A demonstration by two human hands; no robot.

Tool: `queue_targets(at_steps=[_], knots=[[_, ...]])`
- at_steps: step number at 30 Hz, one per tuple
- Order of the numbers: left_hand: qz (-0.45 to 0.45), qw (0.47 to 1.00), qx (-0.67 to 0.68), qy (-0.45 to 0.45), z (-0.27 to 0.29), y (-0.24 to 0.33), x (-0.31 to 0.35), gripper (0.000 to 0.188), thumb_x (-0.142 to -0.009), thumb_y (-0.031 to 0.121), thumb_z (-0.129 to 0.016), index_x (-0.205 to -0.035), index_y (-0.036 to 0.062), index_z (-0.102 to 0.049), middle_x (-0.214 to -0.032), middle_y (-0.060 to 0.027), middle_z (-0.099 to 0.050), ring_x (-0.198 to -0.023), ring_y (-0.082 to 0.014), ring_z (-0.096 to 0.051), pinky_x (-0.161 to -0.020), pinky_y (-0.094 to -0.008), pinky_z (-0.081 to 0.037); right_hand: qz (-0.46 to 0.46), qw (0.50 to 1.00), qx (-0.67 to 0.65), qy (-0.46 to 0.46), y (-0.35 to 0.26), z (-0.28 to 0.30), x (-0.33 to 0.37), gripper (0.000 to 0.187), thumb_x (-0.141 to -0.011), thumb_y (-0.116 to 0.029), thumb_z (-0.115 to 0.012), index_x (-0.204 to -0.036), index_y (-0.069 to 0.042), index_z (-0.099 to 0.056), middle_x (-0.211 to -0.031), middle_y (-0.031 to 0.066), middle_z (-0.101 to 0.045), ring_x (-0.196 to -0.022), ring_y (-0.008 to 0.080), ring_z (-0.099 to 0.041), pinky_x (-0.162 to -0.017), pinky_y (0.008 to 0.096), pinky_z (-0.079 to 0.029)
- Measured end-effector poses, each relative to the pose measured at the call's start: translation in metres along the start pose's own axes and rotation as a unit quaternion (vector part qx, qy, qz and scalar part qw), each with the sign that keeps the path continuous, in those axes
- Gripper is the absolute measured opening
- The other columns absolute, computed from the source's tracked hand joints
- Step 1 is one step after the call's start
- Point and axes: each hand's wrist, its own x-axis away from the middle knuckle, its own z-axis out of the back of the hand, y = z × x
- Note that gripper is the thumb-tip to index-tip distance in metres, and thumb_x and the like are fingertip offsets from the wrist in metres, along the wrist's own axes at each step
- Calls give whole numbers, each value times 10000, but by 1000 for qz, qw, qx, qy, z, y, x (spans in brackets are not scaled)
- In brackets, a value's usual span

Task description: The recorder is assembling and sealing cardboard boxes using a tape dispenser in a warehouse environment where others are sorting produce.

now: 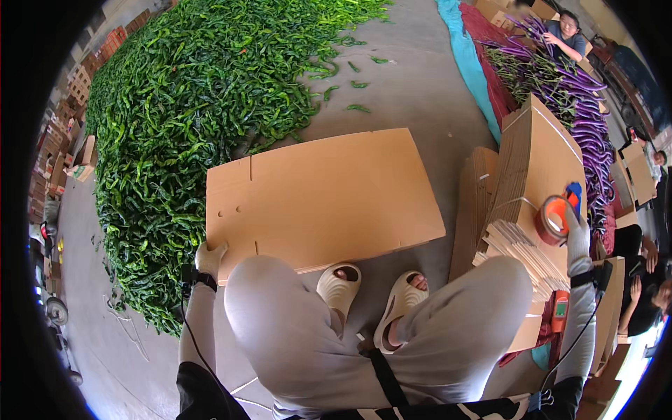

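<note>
A flattened cardboard box (322,196) leans in front of my knees, its printed-free brown face turned up toward me. My left hand (210,259), in a pale glove, grips the lower left corner, fingers partly hidden by the board. Over at the right, my right hand (578,241) is closed on a tape dispenser (554,218) with a wide orange roll and a blue part at its top. The dispenser is beside a strapped stack of flat cardboard boxes (542,164); whether it touches the stack I cannot tell.
A large heap of green peppers (189,91) covers the floor at the left. Purple eggplants (591,140) lie on a red and blue sheet at the right. Several people (565,38) are beyond them. An orange-red handheld device (559,311) is near my right forearm.
</note>
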Motion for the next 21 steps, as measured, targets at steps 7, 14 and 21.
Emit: queue_targets(at_steps=[7,14,21], knots=[[7,986,-167,2,16,29,-29,359,-747,252,-807,-924,-52,-738,-834,-111,-745,-739,-199,-698,-685,-341,-536,339,882,286,162,-116,-50,40,459,-887,-104,-630,-1327,7,-556,-1372,237,-536,-1249,384,-543,-1027,417,-460],[120,973,149,-131,18,7,-43,365,-821,196,-750,-1050,-79,-679,-903,-111,-725,-723,-183,-690,-651,-326,-552,309,811,367,-334,-211,-261,29,447,-897,-413,-596,-1062,2,-592,-950,224,-691,-870,396,-688,-786,477,-556],[1,880,398,-261,-2,82,12,363,-885,121,-717,-1217,2,-630,-1100,-75,-710,-945,-172,-687,-841,-327,-560,256,798,384,-387,-109,-304,43,802,-808,-455,-712,-1427,-52,-399,-1174,270,-577,-1004,417,-630,-832,516,-517]])
